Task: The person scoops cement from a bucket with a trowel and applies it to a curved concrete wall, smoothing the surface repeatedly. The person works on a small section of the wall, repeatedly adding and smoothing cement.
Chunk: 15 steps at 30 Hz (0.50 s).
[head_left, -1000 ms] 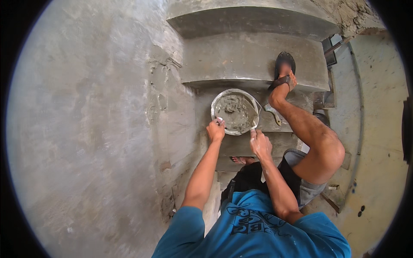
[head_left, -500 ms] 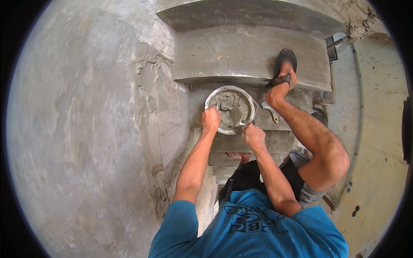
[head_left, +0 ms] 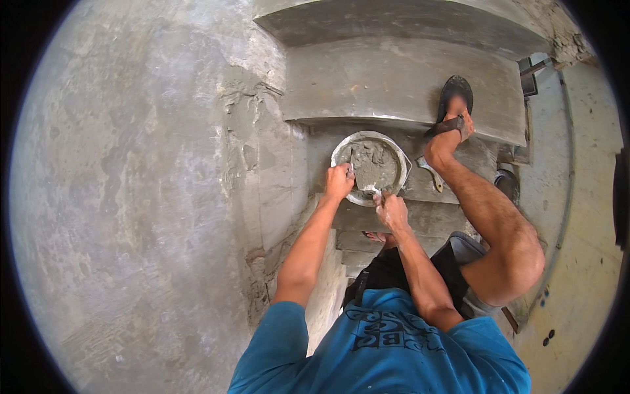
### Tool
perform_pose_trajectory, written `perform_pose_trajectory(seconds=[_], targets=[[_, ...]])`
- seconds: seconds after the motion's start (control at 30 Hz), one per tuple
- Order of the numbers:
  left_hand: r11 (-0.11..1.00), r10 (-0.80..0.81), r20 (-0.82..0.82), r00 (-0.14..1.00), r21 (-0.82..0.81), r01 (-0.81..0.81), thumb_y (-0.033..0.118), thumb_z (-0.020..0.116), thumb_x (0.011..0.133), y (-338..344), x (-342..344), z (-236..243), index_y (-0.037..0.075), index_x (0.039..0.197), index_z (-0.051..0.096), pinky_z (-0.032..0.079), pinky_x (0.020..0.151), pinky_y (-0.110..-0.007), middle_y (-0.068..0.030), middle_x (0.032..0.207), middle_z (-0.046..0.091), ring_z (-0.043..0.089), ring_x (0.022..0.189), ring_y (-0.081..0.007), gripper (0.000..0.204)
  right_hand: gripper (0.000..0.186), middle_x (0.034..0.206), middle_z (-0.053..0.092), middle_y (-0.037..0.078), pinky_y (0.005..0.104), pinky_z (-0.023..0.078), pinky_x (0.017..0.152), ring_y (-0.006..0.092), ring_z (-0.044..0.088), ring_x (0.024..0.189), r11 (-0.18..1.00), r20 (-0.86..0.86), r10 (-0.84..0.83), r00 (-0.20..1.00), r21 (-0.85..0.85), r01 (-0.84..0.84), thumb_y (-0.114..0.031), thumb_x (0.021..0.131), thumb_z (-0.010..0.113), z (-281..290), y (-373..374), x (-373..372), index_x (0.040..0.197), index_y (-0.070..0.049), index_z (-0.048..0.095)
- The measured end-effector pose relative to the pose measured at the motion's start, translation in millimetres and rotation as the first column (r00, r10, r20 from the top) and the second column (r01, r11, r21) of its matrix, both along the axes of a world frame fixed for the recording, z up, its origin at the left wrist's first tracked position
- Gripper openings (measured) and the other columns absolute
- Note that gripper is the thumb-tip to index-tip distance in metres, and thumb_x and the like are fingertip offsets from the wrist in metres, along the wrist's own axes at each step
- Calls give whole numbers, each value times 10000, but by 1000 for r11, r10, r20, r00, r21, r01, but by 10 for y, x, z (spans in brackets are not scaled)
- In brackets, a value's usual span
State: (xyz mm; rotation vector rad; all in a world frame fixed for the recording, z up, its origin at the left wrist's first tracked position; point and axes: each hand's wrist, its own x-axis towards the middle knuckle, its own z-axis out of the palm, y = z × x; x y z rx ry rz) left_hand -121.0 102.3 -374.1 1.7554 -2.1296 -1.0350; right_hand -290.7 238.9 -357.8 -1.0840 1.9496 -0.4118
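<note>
right hand point(head_left: 392, 211) has shifted leftward along the near rim over the last second, from the bucket's right side to just past its lower edge, and now sits nearer the left hand point(head_left: 340, 182); grip, right: fingers closed round the pale end of a hand tool point(head_left: 372, 190), whose far part lies over or in the grey mortar mix point(head_left: 380, 154), outline hard to tell under the coating; grip, left: fingers curled at the left rim, a little farther up it than a second ago; cannot tell whether they hold the rim or a pale piece beside it; bucket point(head_left: 367, 135) upright on a step point(head_left: 472, 154), wire handle point(head_left: 408, 169) down on the right; mix surface differs, a smoother patch now near the tool, rougher lumps toward the far side; judged from this, the mix is being turned or gathered within the bucket; brush point(head_left: 436, 180) lies unheld right of the bucket, unchanged; sandalled foot point(head_left: 459, 118) stays planted on the next step up point(head_left: 367, 79).
</note>
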Motion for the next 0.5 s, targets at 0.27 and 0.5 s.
perform_pose_trajectory(seconds=[0.27, 0.5], targets=[[987, 161, 8, 987, 6, -161, 159, 713, 945, 78, 181, 98, 34, 1156, 781, 580, 864, -511, -275, 1019, 750, 745, 974, -444, 254, 520, 1045, 724, 348, 515, 552, 894, 498, 721, 1009, 973, 210, -175, 962, -110, 201, -424, 1011, 659, 30, 243, 2, 1322, -10, 708], [894, 106, 341, 934, -445, 61, 61, 653, 914, -55, 638, 1545, 48, 1297, 714, 578, 960, -495, -186, 1148, 753, 721, 1082, -374, 387, 409, 1039, 728, 316, 525, 540, 867, 503, 709, 984, 911, 332, -96, 939, -350, 217, -322, 1038, 652, 486, 17, 276, 1269, 16, 651]])
